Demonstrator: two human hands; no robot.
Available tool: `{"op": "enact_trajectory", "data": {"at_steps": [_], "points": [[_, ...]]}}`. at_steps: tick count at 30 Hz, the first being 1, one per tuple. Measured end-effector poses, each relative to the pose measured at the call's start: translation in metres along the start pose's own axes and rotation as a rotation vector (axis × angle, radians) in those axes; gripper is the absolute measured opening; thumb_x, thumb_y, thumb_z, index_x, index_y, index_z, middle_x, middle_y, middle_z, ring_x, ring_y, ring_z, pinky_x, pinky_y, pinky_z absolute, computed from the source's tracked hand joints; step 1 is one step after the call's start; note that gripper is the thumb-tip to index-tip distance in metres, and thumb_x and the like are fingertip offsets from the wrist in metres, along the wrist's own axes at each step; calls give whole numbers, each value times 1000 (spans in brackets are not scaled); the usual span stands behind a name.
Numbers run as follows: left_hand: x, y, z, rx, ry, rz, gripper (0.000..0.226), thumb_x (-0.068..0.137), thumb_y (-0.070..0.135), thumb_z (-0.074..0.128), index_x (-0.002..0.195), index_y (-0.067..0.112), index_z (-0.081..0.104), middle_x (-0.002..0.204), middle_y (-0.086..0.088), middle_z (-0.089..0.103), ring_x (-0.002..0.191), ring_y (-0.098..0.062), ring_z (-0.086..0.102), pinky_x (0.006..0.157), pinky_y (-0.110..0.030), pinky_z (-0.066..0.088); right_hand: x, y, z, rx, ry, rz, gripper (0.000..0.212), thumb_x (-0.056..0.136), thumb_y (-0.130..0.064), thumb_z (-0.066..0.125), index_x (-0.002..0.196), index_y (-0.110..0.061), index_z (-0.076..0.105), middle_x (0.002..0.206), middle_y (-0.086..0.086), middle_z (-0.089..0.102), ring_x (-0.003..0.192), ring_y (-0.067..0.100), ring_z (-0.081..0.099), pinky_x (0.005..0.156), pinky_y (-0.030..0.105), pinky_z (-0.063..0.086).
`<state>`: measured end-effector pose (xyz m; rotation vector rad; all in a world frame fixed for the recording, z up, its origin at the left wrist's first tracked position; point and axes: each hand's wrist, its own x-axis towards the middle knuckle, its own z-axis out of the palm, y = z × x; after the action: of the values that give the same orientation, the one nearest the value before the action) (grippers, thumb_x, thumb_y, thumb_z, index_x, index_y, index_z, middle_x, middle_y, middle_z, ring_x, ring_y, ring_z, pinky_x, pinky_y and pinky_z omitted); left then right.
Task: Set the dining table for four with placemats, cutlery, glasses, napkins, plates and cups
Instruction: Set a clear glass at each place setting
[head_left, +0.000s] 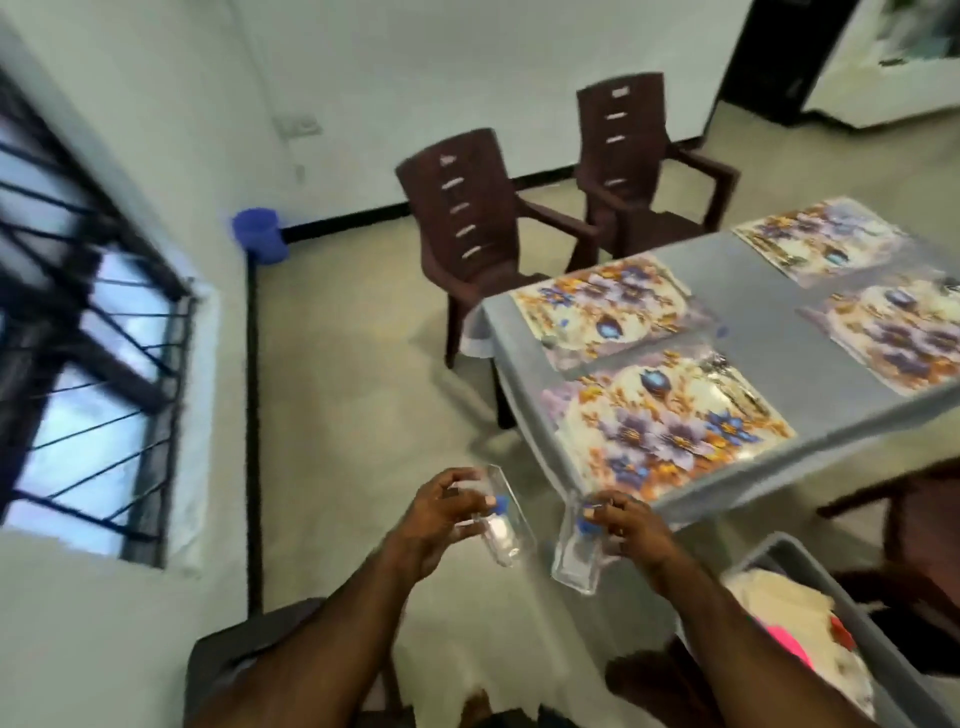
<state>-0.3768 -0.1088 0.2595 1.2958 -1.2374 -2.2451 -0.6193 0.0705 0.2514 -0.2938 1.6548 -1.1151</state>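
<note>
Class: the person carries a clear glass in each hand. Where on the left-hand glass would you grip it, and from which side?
Grip the left-hand glass round its side wall, fingers from one side and thumb opposite, as the left hand does. It is tall, narrow and held tilted, so a wrap round the middle looks steadiest.

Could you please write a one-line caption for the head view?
Left hand and right hand each hold a clear glass beside the table laid with four floral placemats.

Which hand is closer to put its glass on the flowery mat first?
Probably the right hand. Its glass hangs just beside the table's near corner, by the nearest placemat. The left hand and its glass sit farther away.
</note>
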Motion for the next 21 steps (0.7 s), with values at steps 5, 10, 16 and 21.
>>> {"op": "enact_trajectory", "data": {"at_steps": [5, 10, 16, 21], "points": [[6, 40, -100, -123, 243, 55, 72, 56, 18, 95, 121, 7, 64, 109, -21, 71, 90, -29, 73, 95, -52, 59, 57, -66, 111, -123, -167, -25, 36, 84, -18, 81, 119, -14, 72, 88, 1, 77, 73, 10, 65, 65, 28, 46], [39, 68, -168, -191, 380, 68, 64, 68, 15, 91, 123, 1, 61, 107, -21, 73, 90, -26, 75, 88, -42, 63, 137, -110, 184, -234, -270, -40, 55, 69, -36, 83, 120, -18, 72, 98, 4, 76, 74, 11, 65, 62, 28, 45], [120, 113, -232, -186, 441, 33, 46, 82, 8, 85, 123, 4, 63, 122, -26, 72, 98, -29, 75, 79, -36, 61, 244, -156, 240, -297, -309, -16, 27, 90, -18, 76, 117, -15, 72, 97, 7, 76, 78, 15, 65, 68, 32, 48], [192, 188, -262, -162, 500, 12, 53, 66, 25, 90, 112, 12, 69, 113, -17, 77, 99, -25, 72, 84, -40, 56, 339, -228, 269, -358, -350, -8, 26, 89, -20, 77, 113, -15, 72, 88, 2, 76, 80, 16, 67, 72, 36, 49]]}}
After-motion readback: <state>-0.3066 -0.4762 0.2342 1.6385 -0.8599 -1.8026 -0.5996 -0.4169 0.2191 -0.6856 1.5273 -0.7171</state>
